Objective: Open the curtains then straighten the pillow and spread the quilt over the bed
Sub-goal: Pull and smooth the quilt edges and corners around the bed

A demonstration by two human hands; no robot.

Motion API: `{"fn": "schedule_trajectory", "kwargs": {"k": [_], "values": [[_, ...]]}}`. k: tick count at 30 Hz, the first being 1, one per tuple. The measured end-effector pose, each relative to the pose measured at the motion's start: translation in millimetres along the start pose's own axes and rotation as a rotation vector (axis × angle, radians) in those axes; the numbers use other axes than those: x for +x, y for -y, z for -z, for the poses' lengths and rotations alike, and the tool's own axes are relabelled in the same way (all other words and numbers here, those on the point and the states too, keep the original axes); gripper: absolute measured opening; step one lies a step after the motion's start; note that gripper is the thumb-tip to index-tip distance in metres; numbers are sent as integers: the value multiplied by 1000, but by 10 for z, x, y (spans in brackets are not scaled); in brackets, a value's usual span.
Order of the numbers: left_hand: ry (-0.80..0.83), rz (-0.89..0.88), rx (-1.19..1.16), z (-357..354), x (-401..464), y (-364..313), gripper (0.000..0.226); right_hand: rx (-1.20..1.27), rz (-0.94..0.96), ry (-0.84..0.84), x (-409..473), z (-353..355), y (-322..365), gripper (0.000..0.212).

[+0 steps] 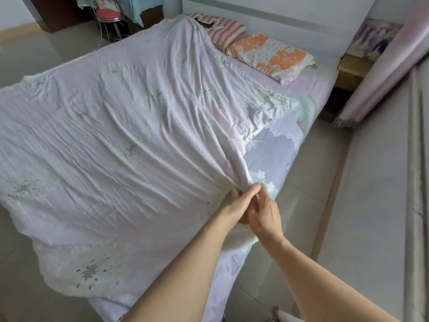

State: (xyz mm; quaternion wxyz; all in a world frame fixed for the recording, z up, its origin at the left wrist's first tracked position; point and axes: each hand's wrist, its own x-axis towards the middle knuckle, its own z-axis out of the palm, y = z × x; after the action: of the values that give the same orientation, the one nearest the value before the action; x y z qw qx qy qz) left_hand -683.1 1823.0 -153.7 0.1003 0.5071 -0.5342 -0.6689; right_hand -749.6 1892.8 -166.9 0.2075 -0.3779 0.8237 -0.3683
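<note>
Quilt (120, 140), pale lilac and creased, covers most of the bed (308, 105), bunched toward its near right edge. Left hand (239, 201) grips that bunched edge, fingers curled, forearm stretched forward. Right hand (264, 212) touches the left one, fingers curled into the same fold. Beyond the quilt, two pillows (269, 58) lie by the headboard.
</note>
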Motion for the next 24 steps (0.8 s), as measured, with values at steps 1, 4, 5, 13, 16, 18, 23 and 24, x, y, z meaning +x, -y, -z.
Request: {"fn": "schedule_trajectory", "kwargs": {"k": [1, 4, 5, 13, 16, 18, 23, 24], "values": [[-45, 30, -21, -25, 59, -24, 46, -14, 55, 34, 12, 12, -25, 7], [-151, 49, 123, -33, 203, -16, 29, 1, 86, 131, 80, 63, -128, 13], [-164, 36, 186, -15, 228, -11, 24, 87, 37, 127, 102, 53, -122, 16], [-13, -38, 413, 104, 306, -83, 37, 573, -688, 372, 730, -115, 16, 61], [20, -35, 487, 76, 323, -101, 33, 755, -818, 417, 991, -196, 15, 45], [54, -14, 546, 56, 316, -111, 28, 809, -845, 351, 1105, -237, 8, 39], [155, 8, 841, -195, 503, -181, 16, 735, -866, -38, 1382, -22, -100, 25], [156, 25, 889, -271, 555, -204, 25, 746, -891, -118, 1426, 45, -140, 24]]}}
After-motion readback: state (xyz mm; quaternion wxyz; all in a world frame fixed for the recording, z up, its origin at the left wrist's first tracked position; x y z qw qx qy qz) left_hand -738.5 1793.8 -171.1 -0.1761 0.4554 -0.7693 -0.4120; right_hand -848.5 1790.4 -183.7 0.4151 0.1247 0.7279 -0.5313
